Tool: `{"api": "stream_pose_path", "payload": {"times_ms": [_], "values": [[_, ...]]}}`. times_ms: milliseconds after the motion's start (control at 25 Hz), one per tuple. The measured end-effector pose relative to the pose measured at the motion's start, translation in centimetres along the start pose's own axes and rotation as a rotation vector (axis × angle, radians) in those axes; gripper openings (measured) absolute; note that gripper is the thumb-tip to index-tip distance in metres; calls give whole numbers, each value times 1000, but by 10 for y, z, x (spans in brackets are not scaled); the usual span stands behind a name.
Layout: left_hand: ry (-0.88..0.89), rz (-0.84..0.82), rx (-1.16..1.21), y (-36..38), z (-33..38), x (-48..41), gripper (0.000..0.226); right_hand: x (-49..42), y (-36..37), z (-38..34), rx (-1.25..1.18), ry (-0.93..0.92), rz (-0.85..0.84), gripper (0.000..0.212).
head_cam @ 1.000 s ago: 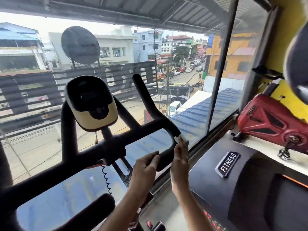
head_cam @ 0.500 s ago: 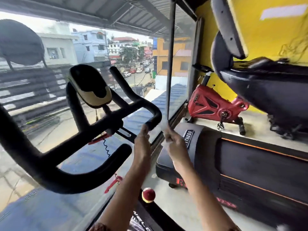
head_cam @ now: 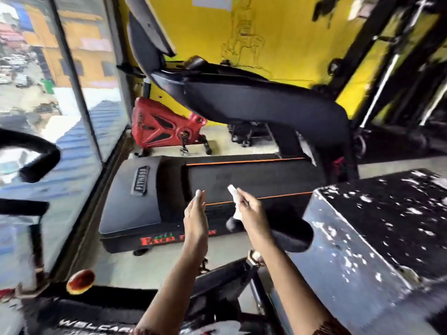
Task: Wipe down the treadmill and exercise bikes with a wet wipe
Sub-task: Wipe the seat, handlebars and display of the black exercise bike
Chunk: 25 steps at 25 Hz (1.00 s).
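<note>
Your wet wipe (head_cam: 232,192) is a small, white, crumpled strip. Your right hand (head_cam: 249,211) pinches it at the fingers so one end stands free, probably ready to meet a surface. It sits in the air over the near edge of the treadmill (head_cam: 254,175). Your left hand (head_cam: 196,213) floats just to the left, fingers straight, holding nothing. A red exercise bike (head_cam: 159,126) stands beyond, by the window (head_cam: 79,97).

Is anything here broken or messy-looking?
Yes, the big black box on the right, next to the treadmill. Its top and front are covered in white flecks and patches, as if the surface is chipped or splattered; I cannot tell which. Nothing else looks spilled or broken.
</note>
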<state>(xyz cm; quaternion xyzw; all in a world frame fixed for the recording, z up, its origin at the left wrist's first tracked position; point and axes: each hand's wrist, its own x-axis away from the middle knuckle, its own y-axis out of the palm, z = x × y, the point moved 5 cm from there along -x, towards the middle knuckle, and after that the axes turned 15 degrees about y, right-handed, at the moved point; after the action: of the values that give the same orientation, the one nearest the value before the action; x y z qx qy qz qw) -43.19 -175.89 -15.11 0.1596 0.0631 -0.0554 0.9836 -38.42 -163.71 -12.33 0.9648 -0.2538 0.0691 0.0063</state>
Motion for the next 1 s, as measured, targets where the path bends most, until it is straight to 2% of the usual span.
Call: {"api": "stream_pose_path", "payload": {"times_ms": [80, 160, 280, 320, 400, 480, 560, 680, 760, 840, 920, 1000], "values": [[17, -58, -92, 22, -23, 5, 52, -5, -44, 13, 134, -114, 121, 32], [116, -108, -259, 37, -36, 8, 35, -17, -81, 38, 315, -176, 199, 40], [267, -216, -629, 42, -56, 6, 32, -35, -117, 92, 767, -227, 393, 41], [326, -262, -744, 46, -66, 3, 34, -44, -121, 109, 903, -256, 411, 43], [430, -310, -916, 53, -85, -2, 37, -59, -103, 120, 1029, -292, 273, 51], [503, -300, -1007, 62, -96, -9, 45, -75, -74, 108, 1080, -367, 36, 63], [577, -325, -1126, 72, -101, -13, 50, -100, -76, 96, 1158, -360, -160, 68], [612, -331, -1218, 87, -106, -12, 46, -147, -136, 95, 1241, -349, 48, 53], [620, -299, -1214, 88, -108, -5, 43, -136, -144, 100, 1194, -337, 132, 57], [642, -289, -1202, 84, -108, -2, 42, -112, -109, 100, 1115, -332, -64, 65], [684, -303, -1200, 83, -106, 0, 40, -110, -88, 91, 1102, -306, -324, 61], [723, -291, -1205, 84, -104, 1, 39, -145, -99, 87, 1194, -320, -300, 60]]}}
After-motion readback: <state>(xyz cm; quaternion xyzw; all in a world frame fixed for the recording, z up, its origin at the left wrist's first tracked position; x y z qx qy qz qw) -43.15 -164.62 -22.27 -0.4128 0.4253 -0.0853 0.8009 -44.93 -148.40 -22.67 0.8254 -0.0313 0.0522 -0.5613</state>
